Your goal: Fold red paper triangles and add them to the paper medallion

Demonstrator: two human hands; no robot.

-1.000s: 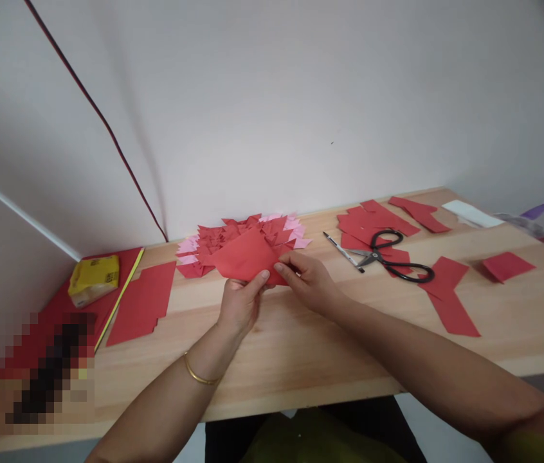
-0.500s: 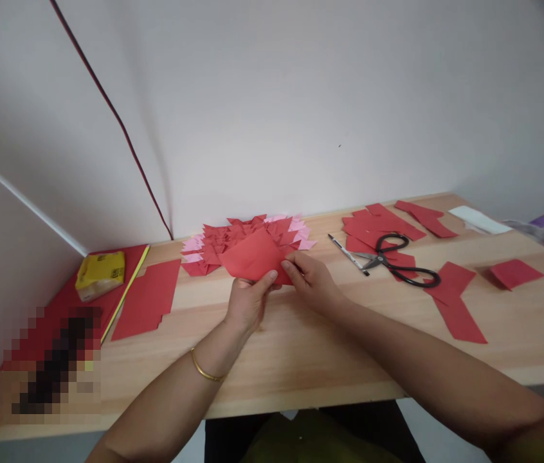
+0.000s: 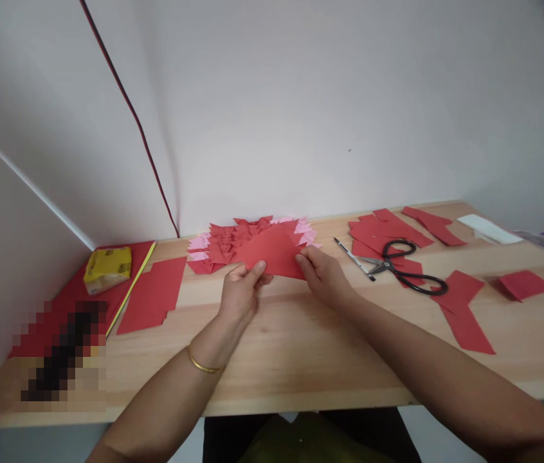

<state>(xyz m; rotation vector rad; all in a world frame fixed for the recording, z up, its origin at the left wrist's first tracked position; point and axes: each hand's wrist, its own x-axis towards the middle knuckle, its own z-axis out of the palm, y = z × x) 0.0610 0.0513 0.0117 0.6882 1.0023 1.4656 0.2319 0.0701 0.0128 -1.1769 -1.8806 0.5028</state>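
Observation:
A piece of red paper [image 3: 274, 256] is held up over the middle of the table, stretched between both hands. My left hand [image 3: 243, 292] pinches its lower left edge, thumb on top and fingers beneath. At its right corner, the thumb and fingers of my right hand [image 3: 323, 278] are closed on it. Just behind the paper, against the wall, sit several folded red and pink paper pieces [image 3: 221, 244], partly hidden by it. Black-handled scissors [image 3: 388, 265] lie half open to the right, beside a white pen [image 3: 353, 258].
Red paper scraps [image 3: 378, 228] and a folded red sheet [image 3: 527, 284] lie on the right, near a white strip [image 3: 489, 229]. On the left are cut red sheets [image 3: 154, 292], a yellow packet [image 3: 108, 269], a yellow tape measure [image 3: 132, 286] and a blurred dark object [image 3: 64, 354].
My hands have moved slightly apart, and the red paper is now spread flatter between them. The whole view has shifted a little.

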